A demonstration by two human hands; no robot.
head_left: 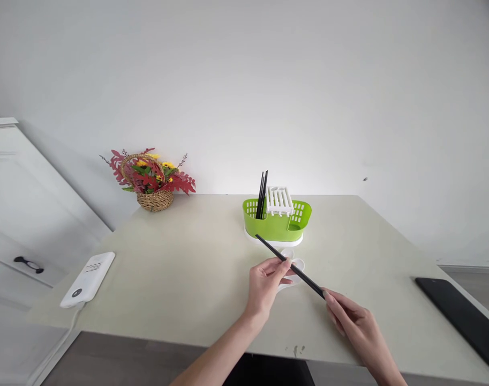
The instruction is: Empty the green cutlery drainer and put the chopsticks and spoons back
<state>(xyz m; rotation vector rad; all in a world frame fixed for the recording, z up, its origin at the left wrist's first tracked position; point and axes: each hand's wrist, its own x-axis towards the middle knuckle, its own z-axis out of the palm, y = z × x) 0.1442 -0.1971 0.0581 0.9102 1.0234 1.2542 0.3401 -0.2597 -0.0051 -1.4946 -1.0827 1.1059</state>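
Note:
Black chopsticks (304, 277) lie slantwise between my two hands, over the table; whether it is one or a close pair I cannot tell. My left hand (266, 281) pinches them near the middle. At the lower right end, my right hand (351, 321) grips them between thumb and fingers. White spoons (298, 265) rest on the table just behind my left hand, which partly hides them. Beyond stands a green utensil holder (276, 228) on a white base, with several black chopsticks (262, 195) upright in its left compartment and a white slotted rack (279, 200) at its middle.
A wicker basket of artificial flowers (155, 200) stands at the back left. A white power bank (88, 280) with a cable lies at the left edge, and a black phone (461, 316) at the right edge. A white cabinet (39, 214) adjoins the table (180, 279) on the left.

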